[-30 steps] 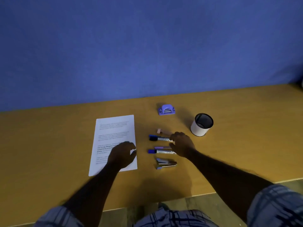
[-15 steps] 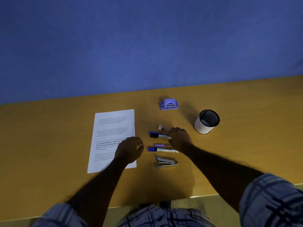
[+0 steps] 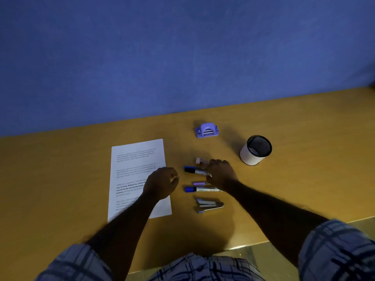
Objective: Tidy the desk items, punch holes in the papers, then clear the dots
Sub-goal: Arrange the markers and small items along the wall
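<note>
A printed white paper [image 3: 138,159] lies left of centre on the yellow desk [image 3: 60,179]. My left hand [image 3: 162,183] rests loosely curled on the paper's right edge and holds nothing. To its right, several items lie in a column: a small pink piece [image 3: 199,160], a blue-capped marker [image 3: 192,170], a short purple item [image 3: 198,183], a second blue-capped marker [image 3: 203,189] and a stapler [image 3: 209,205]. My right hand [image 3: 221,174] has its fingers closed over the right end of the upper marker, which still lies on the desk. A purple hole punch [image 3: 207,130] sits behind them.
A white cup with a black mesh inside [image 3: 254,153] stands upright to the right of my right hand. A blue wall [image 3: 182,57] rises behind the desk. The desk's front edge runs just under my forearms, with floor showing at bottom right.
My right hand has moved from the lower marker up onto the upper marker's end. My left hand has slid right along the paper to its right edge.
</note>
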Demonstrator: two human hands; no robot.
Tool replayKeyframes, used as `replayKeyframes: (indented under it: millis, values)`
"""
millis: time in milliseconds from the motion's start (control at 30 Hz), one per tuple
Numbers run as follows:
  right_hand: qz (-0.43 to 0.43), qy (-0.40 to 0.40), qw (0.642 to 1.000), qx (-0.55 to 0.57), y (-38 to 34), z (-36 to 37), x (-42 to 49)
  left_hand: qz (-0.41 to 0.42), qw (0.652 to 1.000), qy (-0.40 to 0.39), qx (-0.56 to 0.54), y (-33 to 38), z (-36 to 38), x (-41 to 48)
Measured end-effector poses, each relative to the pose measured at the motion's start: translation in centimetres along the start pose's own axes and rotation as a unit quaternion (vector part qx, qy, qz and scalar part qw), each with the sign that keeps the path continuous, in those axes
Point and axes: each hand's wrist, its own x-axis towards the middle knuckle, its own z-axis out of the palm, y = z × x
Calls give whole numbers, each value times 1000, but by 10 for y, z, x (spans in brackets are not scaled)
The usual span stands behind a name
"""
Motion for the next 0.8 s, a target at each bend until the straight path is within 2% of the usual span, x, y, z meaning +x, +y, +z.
replayKeyframes:
  millis: [67,133,267,367,467,633,800]
  values:
    - [12,24,997,67,-7,-3,-3,-4,1000,-14,-15,3,3,6]
    - [33,52,987,148,-16,-5,-6,-28,996,-36,-80,10,5,13]
    - [69,79,958,268,-41,-5,-7,-117,944,-72,-298,27,11,25]
    - [38,80,950,298,-47,-5,-5,-141,925,-52,-348,25,13,34]
    - [60,78,963,252,-38,-6,-4,-163,924,-52,-342,12,8,42]
    - [161,-21,980,115,-25,-1,-1,-150,949,-53,-271,-10,-3,47]
    - [139,-27,989,46,-31,-3,8,-147,939,-73,-301,-18,-10,46]
